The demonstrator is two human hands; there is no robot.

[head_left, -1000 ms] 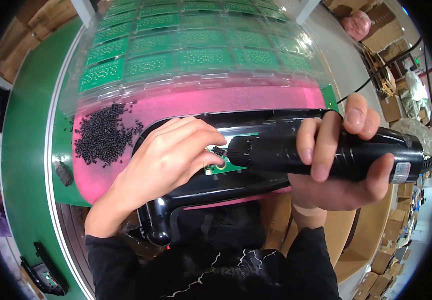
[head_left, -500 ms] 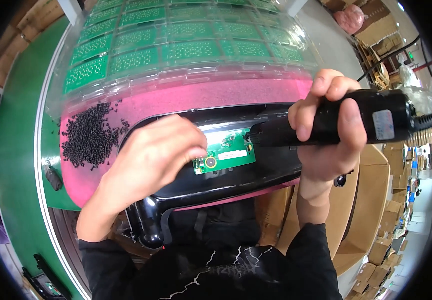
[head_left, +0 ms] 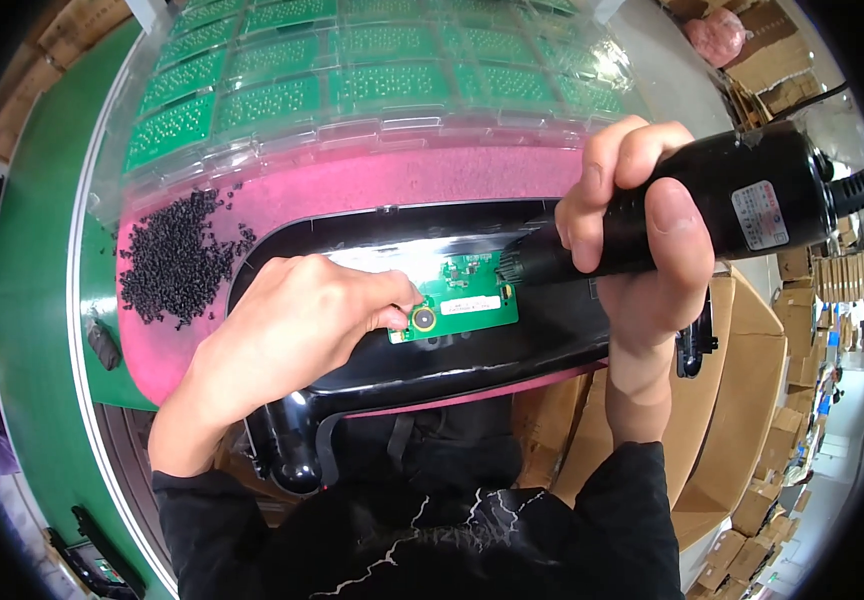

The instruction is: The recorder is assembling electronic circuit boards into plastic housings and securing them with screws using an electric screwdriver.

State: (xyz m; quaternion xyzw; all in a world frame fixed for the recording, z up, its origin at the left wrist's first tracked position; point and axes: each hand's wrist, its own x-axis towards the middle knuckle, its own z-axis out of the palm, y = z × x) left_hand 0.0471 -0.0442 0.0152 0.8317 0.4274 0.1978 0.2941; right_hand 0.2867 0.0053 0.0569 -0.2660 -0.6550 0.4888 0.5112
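A green circuit board (head_left: 472,308) with a white label and a round gold-ringed part lies in a long black plastic housing (head_left: 392,377). At the board's left end my left hand (head_left: 297,315) is closed, thumb and forefinger pinched together; whatever is between them is hidden. My right hand (head_left: 642,220) wraps round a black corded tool that looks like an electric screwdriver (head_left: 712,195). The tool is held nearly level, and its ridged dark nose reaches the board's right end. Whether it touches the board, I cannot tell.
Beyond the housing, clear plastic trays (head_left: 382,90) hold several green boards. A heap of small black pieces (head_left: 182,260) lies on the left of the pink mat (head_left: 352,170). An open cardboard box (head_left: 727,410) stands at the right. The tool's cord (head_left: 857,190) runs off right.
The tool's rear has tilted up slightly, and its nose has come a little nearer the board's right end. My left fingertips have drawn into a tighter pinch at the board's left end.
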